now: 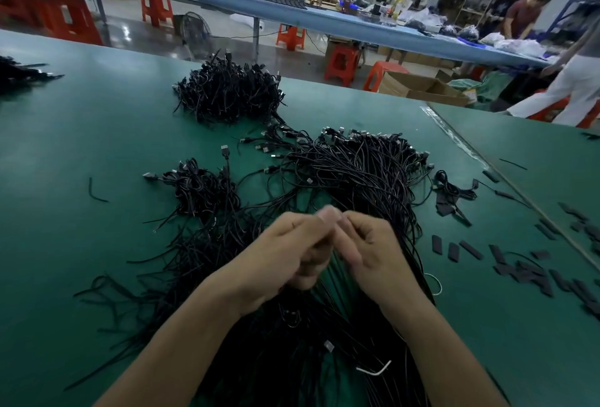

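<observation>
Both hands, left hand (282, 257) and right hand (373, 250), meet fingertip to fingertip, fingers curled, above loose black cables (354, 176) heaped centre-near on the green counter (97, 146). Blur hides whether they pinch 1. These cables look light, limp and tangle-prone, best pinched near a plug.

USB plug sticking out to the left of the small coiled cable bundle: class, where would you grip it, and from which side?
Pinch the plug by its rigid housing, coming from the left over the bare mat. It juts clear of the bundle, while its cord runs back into the tangle.
</observation>
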The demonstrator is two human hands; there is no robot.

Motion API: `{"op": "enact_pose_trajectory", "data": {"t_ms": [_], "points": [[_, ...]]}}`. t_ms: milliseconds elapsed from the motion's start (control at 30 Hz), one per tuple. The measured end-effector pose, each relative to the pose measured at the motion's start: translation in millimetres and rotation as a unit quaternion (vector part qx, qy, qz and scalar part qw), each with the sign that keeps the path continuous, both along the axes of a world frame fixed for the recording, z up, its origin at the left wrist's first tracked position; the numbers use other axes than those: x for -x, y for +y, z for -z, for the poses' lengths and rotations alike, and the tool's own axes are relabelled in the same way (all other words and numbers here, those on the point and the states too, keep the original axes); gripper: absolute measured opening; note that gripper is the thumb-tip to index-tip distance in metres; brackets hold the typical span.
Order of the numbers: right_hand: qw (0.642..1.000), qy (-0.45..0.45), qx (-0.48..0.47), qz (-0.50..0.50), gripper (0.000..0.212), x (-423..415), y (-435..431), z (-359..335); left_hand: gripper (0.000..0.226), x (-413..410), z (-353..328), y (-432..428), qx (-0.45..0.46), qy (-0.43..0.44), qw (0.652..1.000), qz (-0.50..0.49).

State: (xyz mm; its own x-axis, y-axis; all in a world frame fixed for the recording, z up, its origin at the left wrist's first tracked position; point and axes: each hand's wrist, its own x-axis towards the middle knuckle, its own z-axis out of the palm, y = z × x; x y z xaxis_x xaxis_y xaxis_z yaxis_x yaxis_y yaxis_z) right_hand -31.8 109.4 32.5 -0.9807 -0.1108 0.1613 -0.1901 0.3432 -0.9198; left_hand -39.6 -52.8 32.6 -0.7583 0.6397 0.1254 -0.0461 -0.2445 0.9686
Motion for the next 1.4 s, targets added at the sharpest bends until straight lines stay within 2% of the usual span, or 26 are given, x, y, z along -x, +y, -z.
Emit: {"op": "enact_pose_trajectory", "data": {"t_ms": [100,167,233,300,333,400,467,533,633,767,867,933,1033,1133,1200,1267,1300,1367,1400], "points": [[0.995,-0.041,-0.089,-0.028,0.034,-5,-7,7,0.047,5,0,0,-0.146,-0.085,0.982,-0.085],[0.984,-0.039,-0.163,-0.061,0.031,-11,-11,10,0.046,8,2,0,-0.177,-0.098,0.967,-0.156],[0.971,-0.021,-0.225,-0.075,0.027,-17,-14,11,0.046,10,6,1,-0.169,-0.067,0.96,-0.211],[0.97,-0.006,-0.235,-0.065,0.022,-19,-15,4,0.042,11,8,1,-0.108,0.003,0.962,-0.251],[0.974,0.003,-0.218,-0.063,0.021,-19,-15,-1,0.038,10,9,1,-0.041,0.056,0.96,-0.272],[0.975,0.038,-0.204,-0.076,0.02,-18,-13,-10,0.036,8,11,4,0.11,0.162,0.936,-0.293],[0.967,0.08,-0.229,-0.081,0.02,-17,-9,-17,0.045,5,12,6,0.189,0.208,0.919,-0.275],[0.966,0.11,-0.225,-0.061,0.014,-16,-2,-23,0.056,4,10,5,0.213,0.17,0.931,-0.243],[0.98,0.142,-0.134,-0.029,0.007,-13,8,-35,0.066,3,4,-1,0.235,0.065,0.958,-0.152],[0.988,0.145,-0.045,0.001,0.016,-6,7,-36,0.071,-4,-7,-8,0.155,0.003,0.988,-0.03],[0.994,0.09,-0.056,0.009,0.03,-5,2,-23,0.06,-4,-14,-14,0.028,-0.044,0.998,0.023],[0.996,0.05,-0.074,-0.008,0.031,-8,-4,-15,0.053,-2,-15,-15,-0.054,-0.074,0.996,0.011],[0.991,0.024,-0.122,-0.042,0.037,-15,-9,-8,0.049,1,-13,-12,-0.137,-0.091,0.984,-0.065],[0.984,0.027,-0.161,-0.072,0.031,-22,-11,-10,0.047,7,-6,-10,-0.181,-0.071,0.97,-0.145],[0.978,0.037,-0.193,-0.068,0.026,-23,-9,-13,0.047,8,-2,-5,-0.137,-0.018,0.969,-0.205],[0.969,0.05,-0.234,-0.064,0.027,-22,-7,-18,0.047,5,2,0,-0.034,0.081,0.958,-0.272],[0.965,0.056,-0.25,-0.063,0.028,-21,-7,-21,0.045,4,4,2,0.035,0.14,0.942,-0.303],[0.963,0.072,-0.252,-0.067,0.03,-21,-7,-26,0.04,2,5,4,0.151,0.21,0.915,-0.311],[0.964,0.081,-0.244,-0.07,0.031,-20,-7,-28,0.04,2,4,3,0.181,0.2,0.918,-0.29]]}}
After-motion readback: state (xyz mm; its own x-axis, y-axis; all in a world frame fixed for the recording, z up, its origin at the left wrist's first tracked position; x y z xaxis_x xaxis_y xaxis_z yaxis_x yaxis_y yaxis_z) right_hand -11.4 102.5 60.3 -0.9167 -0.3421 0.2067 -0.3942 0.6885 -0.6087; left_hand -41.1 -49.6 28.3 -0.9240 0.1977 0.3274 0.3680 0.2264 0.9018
